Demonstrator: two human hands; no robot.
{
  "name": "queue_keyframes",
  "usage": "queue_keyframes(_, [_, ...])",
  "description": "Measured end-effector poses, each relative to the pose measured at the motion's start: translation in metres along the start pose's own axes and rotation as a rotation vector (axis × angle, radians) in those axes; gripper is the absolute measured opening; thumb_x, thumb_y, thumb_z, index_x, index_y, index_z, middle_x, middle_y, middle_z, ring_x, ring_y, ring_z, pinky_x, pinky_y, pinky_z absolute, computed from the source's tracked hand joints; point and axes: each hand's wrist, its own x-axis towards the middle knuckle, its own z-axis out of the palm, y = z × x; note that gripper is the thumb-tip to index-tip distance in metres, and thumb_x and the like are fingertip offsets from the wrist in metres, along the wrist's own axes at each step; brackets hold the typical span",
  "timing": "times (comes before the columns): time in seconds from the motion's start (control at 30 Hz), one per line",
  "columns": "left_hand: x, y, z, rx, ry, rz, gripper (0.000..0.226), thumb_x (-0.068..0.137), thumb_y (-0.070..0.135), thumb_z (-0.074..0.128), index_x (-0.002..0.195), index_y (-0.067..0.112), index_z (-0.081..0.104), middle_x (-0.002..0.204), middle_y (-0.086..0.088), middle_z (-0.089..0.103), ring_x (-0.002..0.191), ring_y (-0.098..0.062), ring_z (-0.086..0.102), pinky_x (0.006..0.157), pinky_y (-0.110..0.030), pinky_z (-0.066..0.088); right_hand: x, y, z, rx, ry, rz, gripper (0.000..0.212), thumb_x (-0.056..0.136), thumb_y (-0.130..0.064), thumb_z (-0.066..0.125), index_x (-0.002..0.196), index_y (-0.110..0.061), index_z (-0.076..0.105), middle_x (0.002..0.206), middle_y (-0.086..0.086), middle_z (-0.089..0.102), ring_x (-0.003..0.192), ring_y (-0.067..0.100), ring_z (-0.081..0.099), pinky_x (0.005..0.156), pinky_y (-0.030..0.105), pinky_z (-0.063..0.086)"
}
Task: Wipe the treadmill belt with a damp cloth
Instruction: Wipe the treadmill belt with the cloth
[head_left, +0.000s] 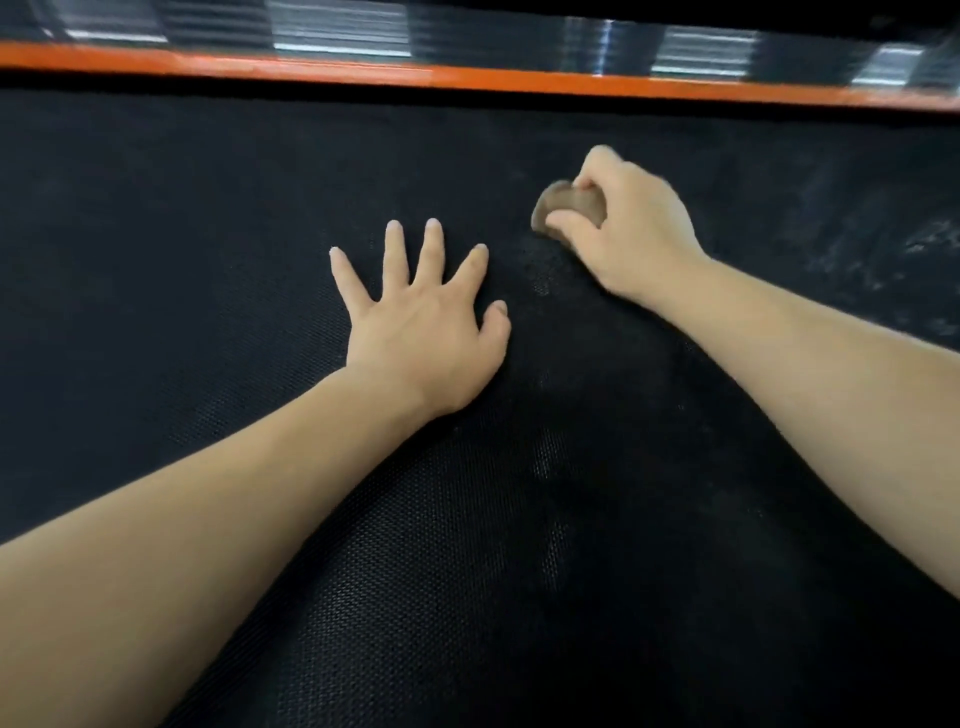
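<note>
Head view. The treadmill belt (182, 218) fills nearly the whole frame: a black, finely woven surface running left to right. Along its far edge lies an orange trim strip (467, 78), and beyond that a dark ribbed side rail (337, 31) carrying bright reflections.

The left hand (423, 338) lies palm down on the belt near the centre of the frame. Its fingers are straight and fanned apart, with the thumb angled out to the right. It holds nothing. The bare left forearm runs back toward the near left corner.

The right hand (623, 228) is farther away and to the right of the left hand, apart from it. Its fingers and thumb are curled round a small bunched cloth (563, 205), brownish-grey in colour, which protrudes from the left side of the fist. The cloth is at belt level; actual contact cannot be confirmed because the hand is slightly blurred. The bare right forearm extends to the near right edge.

Pale smudges (883, 244) mark the belt at far right. Faint lighter patches (545, 457) show between the two forearms.
</note>
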Motion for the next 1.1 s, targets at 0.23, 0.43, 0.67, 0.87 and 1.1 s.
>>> queue_keyframes(0.23, [0.007,0.009,0.006,0.01,0.037,-0.061,0.064,0.1,0.057,0.016,0.161,0.04,0.007,0.172,-0.003,-0.005,0.155,-0.033,-0.016,0.113,-0.075,-0.012,-0.011,0.002,0.001,0.071,-0.097,-0.122,0.026,0.093,-0.04,0.066,0.101,-0.02,0.052,0.092,-0.007,0.057,0.081,0.012,0.053,0.068,0.033,0.041])
queue_keyframes(0.43, [0.006,0.009,0.009,0.051,0.061,-0.061,0.064,0.099,0.059,0.012,0.16,0.04,0.005,0.172,-0.003,-0.005,0.156,-0.034,-0.014,0.113,-0.075,-0.008,0.074,0.015,0.009,-0.01,0.018,-0.008,0.027,0.097,-0.042,0.06,0.103,-0.019,0.048,0.095,0.001,0.059,0.087,0.025,0.057,0.07,0.036,0.041])
queue_keyframes(0.67, [0.006,0.01,0.009,0.058,0.075,-0.067,0.067,0.096,0.06,0.01,0.16,0.04,0.007,0.172,-0.003,-0.002,0.156,-0.034,-0.012,0.114,-0.075,-0.005,0.035,0.008,0.01,0.1,-0.113,-0.152,0.027,0.093,-0.043,0.066,0.099,-0.021,0.052,0.092,-0.002,0.062,0.08,0.018,0.056,0.069,0.036,0.043])
queue_keyframes(0.87, [0.007,0.012,0.008,0.077,0.053,-0.072,0.07,0.094,0.06,0.007,0.161,0.039,0.004,0.172,-0.003,-0.003,0.156,-0.034,-0.012,0.114,-0.076,-0.005,0.096,0.017,0.018,0.016,0.075,-0.026,0.029,0.097,-0.042,0.06,0.108,-0.017,0.051,0.095,-0.001,0.057,0.091,0.025,0.057,0.071,0.034,0.038])
queue_keyframes(1.1, [0.007,0.013,0.009,0.091,0.073,-0.064,0.069,0.095,0.059,0.009,0.161,0.038,0.006,0.172,-0.005,0.0,0.156,-0.036,-0.01,0.113,-0.077,-0.004,0.071,0.013,0.02,0.069,-0.042,-0.236,0.032,0.093,-0.043,0.065,0.106,-0.016,0.054,0.097,-0.003,0.06,0.084,0.018,0.053,0.073,0.035,0.041])
